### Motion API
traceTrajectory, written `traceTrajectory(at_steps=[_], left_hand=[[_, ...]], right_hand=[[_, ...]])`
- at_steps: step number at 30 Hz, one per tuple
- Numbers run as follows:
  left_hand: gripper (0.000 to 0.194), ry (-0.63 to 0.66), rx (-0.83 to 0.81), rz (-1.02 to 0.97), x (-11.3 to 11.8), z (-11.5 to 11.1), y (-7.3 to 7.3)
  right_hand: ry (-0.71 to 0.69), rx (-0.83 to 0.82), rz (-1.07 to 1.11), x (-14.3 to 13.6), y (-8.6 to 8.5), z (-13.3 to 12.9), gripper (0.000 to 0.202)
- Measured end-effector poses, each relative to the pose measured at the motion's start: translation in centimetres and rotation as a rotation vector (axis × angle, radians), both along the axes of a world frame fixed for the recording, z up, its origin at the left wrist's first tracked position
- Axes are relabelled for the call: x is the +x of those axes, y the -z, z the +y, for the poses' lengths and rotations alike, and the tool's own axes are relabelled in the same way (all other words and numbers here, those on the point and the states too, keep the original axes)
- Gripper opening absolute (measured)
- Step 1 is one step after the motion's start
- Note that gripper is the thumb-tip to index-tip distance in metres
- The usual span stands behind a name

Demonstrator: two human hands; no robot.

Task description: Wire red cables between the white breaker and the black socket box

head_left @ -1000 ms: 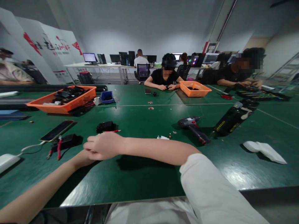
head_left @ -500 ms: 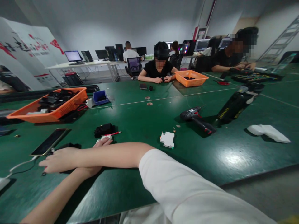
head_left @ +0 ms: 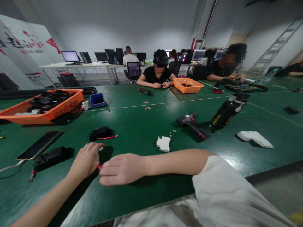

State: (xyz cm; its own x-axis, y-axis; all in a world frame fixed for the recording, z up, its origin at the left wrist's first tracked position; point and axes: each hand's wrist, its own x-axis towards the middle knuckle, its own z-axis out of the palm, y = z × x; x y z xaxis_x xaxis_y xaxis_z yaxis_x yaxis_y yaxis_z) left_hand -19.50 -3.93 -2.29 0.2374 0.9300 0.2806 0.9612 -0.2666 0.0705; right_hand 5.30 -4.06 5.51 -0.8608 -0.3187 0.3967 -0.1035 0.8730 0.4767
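Observation:
My left hand (head_left: 86,159) is closed around a white circuit breaker (head_left: 100,150), of which only a corner shows past the fingers. Just to its right, my right hand (head_left: 120,168) has its fingers curled down, back of the hand up. A small red piece (head_left: 99,165) shows at its fingertips, between the two hands; its kind is hidden. Another white circuit breaker (head_left: 163,143) lies on the green table. Beyond my left hand sits a black box with a red lead (head_left: 100,133). A second black box (head_left: 53,158) rests to the left, beside a phone (head_left: 39,145).
A cordless drill (head_left: 193,125), a black bottle-shaped thing (head_left: 228,110) and a white curved piece (head_left: 255,138) lie to the right. Orange baskets (head_left: 44,118) (head_left: 188,86) and a blue bin (head_left: 97,100) stand farther back. A co-worker (head_left: 156,75) sits across the table.
My right hand has left the black box by the phone and moved right, uncrossing from my left arm. My left hand, holding the circuit breaker, has come nearer. The view has shifted slightly.

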Motion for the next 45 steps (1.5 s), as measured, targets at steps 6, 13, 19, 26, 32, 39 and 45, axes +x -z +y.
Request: traceTrajectory(at_steps=[6,13,19,26,32,39,45], left_hand=[[0.047,-0.028,0.044,0.067,1.8,0.4,-0.9],[0.041,-0.070,0.076,0.188,3.2,1.7,-1.7],[0.041,-0.023,0.192,0.264,3.7,3.4,-2.2],[0.044,-0.066,0.295,0.302,4.1,3.8,-2.3],[0.050,-0.025,0.292,0.239,3.6,4.3,-1.9],[0.050,-0.011,0.219,0.244,2.2,5.6,-0.7],[0.050,-0.018,0.188,0.236,2.2,5.5,-1.0]], right_hand=[[0.312,-0.217,0.042,13.6,4.3,1.7,0.016],[0.461,-0.506,-0.039,17.5,4.3,1.8,0.017],[0.388,-0.545,-0.038,16.0,4.3,1.7,0.023],[0.392,-0.578,-0.013,16.1,4.9,1.9,0.024],[0.378,-0.609,0.000,16.0,4.9,2.0,0.022],[0.374,-0.619,0.009,16.1,4.9,1.9,0.021],[0.376,-0.620,0.009,16.1,4.9,2.0,0.020]])
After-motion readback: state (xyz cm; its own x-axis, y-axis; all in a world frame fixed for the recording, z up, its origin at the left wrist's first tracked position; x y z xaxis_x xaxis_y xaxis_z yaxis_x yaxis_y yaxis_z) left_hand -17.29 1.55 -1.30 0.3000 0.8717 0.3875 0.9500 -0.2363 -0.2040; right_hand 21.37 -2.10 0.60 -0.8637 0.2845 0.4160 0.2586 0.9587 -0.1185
